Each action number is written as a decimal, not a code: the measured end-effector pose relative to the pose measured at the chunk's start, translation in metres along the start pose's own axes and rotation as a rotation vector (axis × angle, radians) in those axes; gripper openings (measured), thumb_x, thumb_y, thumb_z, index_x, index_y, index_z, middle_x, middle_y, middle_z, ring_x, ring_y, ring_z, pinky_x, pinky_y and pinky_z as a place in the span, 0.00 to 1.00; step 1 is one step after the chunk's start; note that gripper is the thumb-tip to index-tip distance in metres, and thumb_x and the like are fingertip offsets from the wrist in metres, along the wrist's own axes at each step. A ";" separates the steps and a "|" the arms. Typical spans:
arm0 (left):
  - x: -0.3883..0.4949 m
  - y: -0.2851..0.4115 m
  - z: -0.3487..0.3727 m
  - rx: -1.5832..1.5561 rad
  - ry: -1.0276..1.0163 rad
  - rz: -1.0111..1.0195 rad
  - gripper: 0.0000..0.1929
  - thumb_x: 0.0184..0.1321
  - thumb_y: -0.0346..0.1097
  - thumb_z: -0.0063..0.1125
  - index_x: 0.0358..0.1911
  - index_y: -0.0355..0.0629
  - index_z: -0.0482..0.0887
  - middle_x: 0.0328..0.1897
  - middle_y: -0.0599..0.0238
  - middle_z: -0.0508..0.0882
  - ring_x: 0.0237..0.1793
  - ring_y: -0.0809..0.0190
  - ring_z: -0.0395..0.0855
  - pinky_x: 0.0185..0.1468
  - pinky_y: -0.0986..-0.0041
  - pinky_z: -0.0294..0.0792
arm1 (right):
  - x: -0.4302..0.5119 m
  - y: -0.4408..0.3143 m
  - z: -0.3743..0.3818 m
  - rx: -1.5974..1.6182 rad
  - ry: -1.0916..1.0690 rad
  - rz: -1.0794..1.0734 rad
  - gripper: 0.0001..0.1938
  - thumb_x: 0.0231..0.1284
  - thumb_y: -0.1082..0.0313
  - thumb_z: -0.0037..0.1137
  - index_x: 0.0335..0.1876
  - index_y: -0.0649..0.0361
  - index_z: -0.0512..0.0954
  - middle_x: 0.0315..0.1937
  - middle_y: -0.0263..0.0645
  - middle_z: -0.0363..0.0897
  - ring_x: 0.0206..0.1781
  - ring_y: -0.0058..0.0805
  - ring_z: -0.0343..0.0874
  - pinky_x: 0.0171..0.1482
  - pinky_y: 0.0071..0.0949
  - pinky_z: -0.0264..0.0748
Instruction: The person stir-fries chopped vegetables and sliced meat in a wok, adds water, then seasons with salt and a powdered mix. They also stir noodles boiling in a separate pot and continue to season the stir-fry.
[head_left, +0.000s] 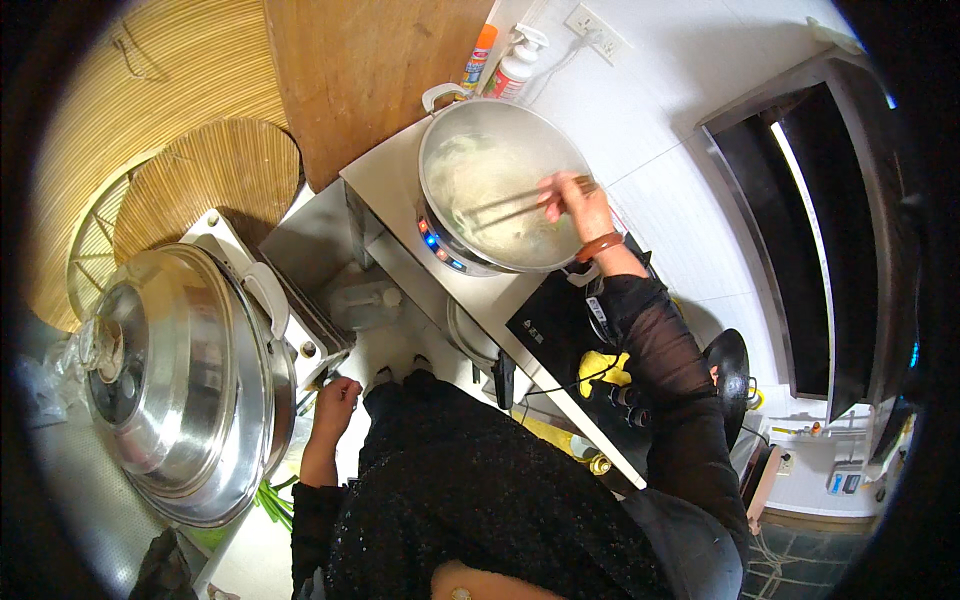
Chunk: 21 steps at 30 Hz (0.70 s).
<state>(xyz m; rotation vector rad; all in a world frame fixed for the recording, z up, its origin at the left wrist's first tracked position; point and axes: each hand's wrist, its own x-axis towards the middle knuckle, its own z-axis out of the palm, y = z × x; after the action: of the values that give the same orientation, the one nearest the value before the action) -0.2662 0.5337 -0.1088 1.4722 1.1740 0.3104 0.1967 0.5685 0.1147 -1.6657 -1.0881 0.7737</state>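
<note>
My right hand is over the near right rim of a large metal pot, gripping a pair of chopsticks. Their tips reach down into cloudy, pale liquid; pale strands seem to lie in it, though blur and steam hide the detail. Underneath the pot is an electric cooker with lit red and blue buttons. My left hand hangs low beside my body with its fingers curled and nothing visible in it. It is nearest to a big lidded steel steamer on the left.
A black cooktop holds a yellow cloth and a cable beside my right arm. A wok stands against the wall. Behind the pot are a pump bottle, a spray can and a wooden board. A range hood juts out at right.
</note>
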 end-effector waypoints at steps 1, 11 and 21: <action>-0.001 0.000 0.000 -0.017 -0.001 -0.006 0.11 0.62 0.38 0.54 0.32 0.36 0.82 0.18 0.62 0.79 0.20 0.65 0.76 0.28 0.73 0.67 | 0.005 0.001 -0.009 0.003 0.087 -0.012 0.21 0.70 0.57 0.38 0.40 0.68 0.79 0.27 0.38 0.80 0.24 0.22 0.75 0.31 0.22 0.73; -0.011 -0.006 0.003 0.026 0.066 -0.049 0.12 0.62 0.39 0.53 0.33 0.36 0.82 0.26 0.56 0.83 0.25 0.59 0.82 0.33 0.70 0.72 | 0.034 0.043 0.001 -0.142 0.185 0.135 0.21 0.69 0.54 0.43 0.38 0.67 0.81 0.27 0.40 0.81 0.23 0.25 0.76 0.30 0.23 0.75; -0.016 -0.002 0.007 0.076 0.058 -0.166 0.13 0.63 0.41 0.54 0.36 0.36 0.82 0.27 0.57 0.84 0.26 0.60 0.83 0.33 0.70 0.73 | 0.050 0.031 -0.031 -0.696 0.390 0.083 0.20 0.67 0.56 0.44 0.34 0.67 0.81 0.24 0.41 0.83 0.20 0.28 0.76 0.30 0.28 0.75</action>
<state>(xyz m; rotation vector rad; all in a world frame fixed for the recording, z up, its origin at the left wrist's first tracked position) -0.2696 0.5166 -0.1062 1.4284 1.3582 0.1978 0.2532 0.5980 0.0952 -2.3296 -1.0686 0.0821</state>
